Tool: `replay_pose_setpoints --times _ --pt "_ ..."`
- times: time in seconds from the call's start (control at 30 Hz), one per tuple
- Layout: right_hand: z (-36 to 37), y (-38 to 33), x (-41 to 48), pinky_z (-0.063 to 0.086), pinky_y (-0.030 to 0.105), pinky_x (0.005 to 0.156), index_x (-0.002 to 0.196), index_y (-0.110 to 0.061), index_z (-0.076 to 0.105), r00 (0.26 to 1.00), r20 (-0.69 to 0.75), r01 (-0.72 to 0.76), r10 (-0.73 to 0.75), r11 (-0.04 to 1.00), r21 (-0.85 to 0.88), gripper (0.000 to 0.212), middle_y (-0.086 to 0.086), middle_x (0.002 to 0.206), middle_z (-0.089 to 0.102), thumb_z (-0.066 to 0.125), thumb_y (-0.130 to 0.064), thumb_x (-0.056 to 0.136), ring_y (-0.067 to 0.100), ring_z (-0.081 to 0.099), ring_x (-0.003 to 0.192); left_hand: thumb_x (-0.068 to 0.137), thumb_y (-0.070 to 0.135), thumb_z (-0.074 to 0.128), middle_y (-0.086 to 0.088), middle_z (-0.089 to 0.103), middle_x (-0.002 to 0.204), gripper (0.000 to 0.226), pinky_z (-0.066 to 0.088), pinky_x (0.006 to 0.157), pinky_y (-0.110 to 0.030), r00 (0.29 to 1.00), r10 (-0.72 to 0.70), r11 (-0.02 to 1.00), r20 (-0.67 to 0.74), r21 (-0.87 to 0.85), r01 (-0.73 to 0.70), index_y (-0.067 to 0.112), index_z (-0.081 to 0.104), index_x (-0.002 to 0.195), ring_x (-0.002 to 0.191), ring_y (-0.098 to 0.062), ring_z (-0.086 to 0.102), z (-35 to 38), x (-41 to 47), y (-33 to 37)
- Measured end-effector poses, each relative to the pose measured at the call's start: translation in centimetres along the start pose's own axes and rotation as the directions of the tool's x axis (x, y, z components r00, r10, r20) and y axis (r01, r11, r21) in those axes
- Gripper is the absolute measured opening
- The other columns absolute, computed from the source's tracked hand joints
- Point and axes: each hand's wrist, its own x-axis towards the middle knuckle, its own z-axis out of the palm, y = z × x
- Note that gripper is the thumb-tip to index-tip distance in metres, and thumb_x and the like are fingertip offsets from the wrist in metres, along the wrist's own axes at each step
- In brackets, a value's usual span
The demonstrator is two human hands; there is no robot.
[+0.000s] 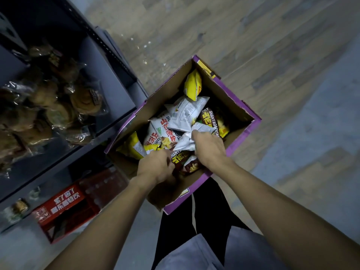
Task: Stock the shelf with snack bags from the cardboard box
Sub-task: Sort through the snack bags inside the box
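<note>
An open cardboard box [241,106] with purple edges stands on the floor below me, holding several snack bags in white, yellow and brown. Both my hands are inside it at its near side. My right hand [209,148] grips the crumpled corner of a white snack bag [185,142]. My left hand [155,166] has its fingers curled down among the bags near a yellow and white bag [151,147]; what exactly it holds is hidden. A yellow bag [192,84] leans at the far corner. The dark metal shelf [109,71] is to the left.
Clear-wrapped pastries [58,106] fill one shelf level. A red printed carton [66,207] sits low on the left beside the box. Wooden floor [253,36] lies beyond and right of the box. My dark trouser leg [179,221] is right behind it.
</note>
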Motion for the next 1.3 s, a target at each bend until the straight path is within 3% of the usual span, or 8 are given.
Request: replay_pose_setpoints --times 0.13,0.3,0.47,0.63,0.83,0.93,1.1,1.3 --pt "-2.5 1.6 1.8 0.040 0.037 0.072 0.108 -0.014 0.057 0.985 -0.131 -0.077 0.117 0.958 0.275 0.017 0.017 0.105 0.065 0.053 -0.012 0.092 0.041 0.061 0.096 0.090 0.036 0.059 -0.004 0.065 0.103 0.018 0.044 0.069 -0.030 1.000 0.003 0.999 0.010 -0.038 -0.003 0.022 0.061 0.101 0.097 -0.028 0.060 -0.2 0.3 0.2" --pt "-2.8 3.1 4.6 0.038 0.037 0.067 0.107 -0.014 0.052 0.944 -0.215 -0.165 0.251 0.921 0.352 0.015 0.012 0.094 0.058 0.043 -0.008 0.097 0.037 0.056 0.085 0.091 0.036 0.058 -0.003 0.065 0.101 0.019 0.042 0.063 -0.029 1.000 -0.028 0.999 -0.002 -0.029 0.028 0.021 0.060 0.103 0.089 -0.023 0.059 0.2 1.3 -0.4" --pt "-2.8 4.2 5.1 0.032 0.039 0.058 0.119 -0.013 0.041 0.906 -0.413 -0.107 0.094 0.994 -0.010 0.035 0.012 0.109 0.051 0.051 0.002 0.089 0.036 0.058 0.083 0.093 0.036 0.058 -0.005 0.065 0.105 0.030 0.046 0.066 -0.032 0.995 -0.089 0.993 -0.042 -0.076 0.086 0.019 0.053 0.117 0.095 -0.025 0.061 1.1 3.7 -0.6" --pt "-3.3 5.5 5.5 0.031 0.034 0.055 0.134 -0.018 0.039 0.945 -0.326 -0.052 -0.025 0.973 -0.224 0.055 0.011 0.118 0.048 0.064 -0.008 0.086 0.032 0.057 0.093 0.092 0.038 0.061 -0.010 0.057 0.119 0.048 0.050 0.078 -0.042 0.969 -0.208 0.954 -0.130 -0.246 0.172 0.020 0.040 0.131 0.103 -0.031 0.059 2.3 6.4 -0.4" --pt "-3.4 5.6 5.6 0.037 0.034 0.060 0.139 -0.014 0.041 0.961 -0.275 -0.022 -0.043 0.974 -0.227 0.056 0.012 0.126 0.047 0.060 -0.020 0.087 0.033 0.056 0.102 0.088 0.048 0.064 -0.019 0.050 0.130 0.066 0.045 0.091 -0.043 0.926 -0.320 0.905 -0.201 -0.353 0.237 0.024 0.037 0.144 0.116 -0.037 0.052 2.8 8.8 1.1" --pt "-3.3 5.6 5.7 0.048 0.038 0.064 0.127 -0.014 0.051 0.964 -0.260 0.015 -0.063 0.984 -0.180 0.038 0.010 0.121 0.049 0.057 -0.025 0.091 0.033 0.059 0.093 0.085 0.050 0.068 -0.019 0.049 0.133 0.070 0.046 0.092 -0.043 0.914 -0.378 0.890 -0.150 -0.332 0.313 0.022 0.041 0.142 0.119 -0.037 0.052 3.3 10.0 1.5" --pt "-2.8 5.7 5.8 0.037 0.036 0.057 0.101 -0.012 0.059 0.950 -0.292 0.071 -0.115 0.985 -0.157 0.013 0.007 0.088 0.054 0.055 -0.024 0.095 0.037 0.060 0.074 0.084 0.027 0.075 -0.020 0.042 0.136 0.067 0.048 0.093 -0.046 0.894 -0.417 0.852 -0.161 -0.412 0.323 0.023 0.039 0.140 0.114 -0.041 0.054 3.8 10.5 1.7" --pt "-3.6 5.8 3.5 0.036 0.036 0.057 0.098 -0.011 0.064 0.920 -0.385 0.037 -0.074 0.994 -0.102 0.017 0.008 0.084 0.059 0.054 -0.025 0.094 0.038 0.059 0.076 0.085 0.007 0.072 -0.018 0.050 0.125 0.064 0.047 0.092 -0.043 0.889 -0.400 0.834 -0.222 -0.491 0.253 0.025 0.044 0.140 0.109 -0.036 0.057 2.9 9.9 1.0"
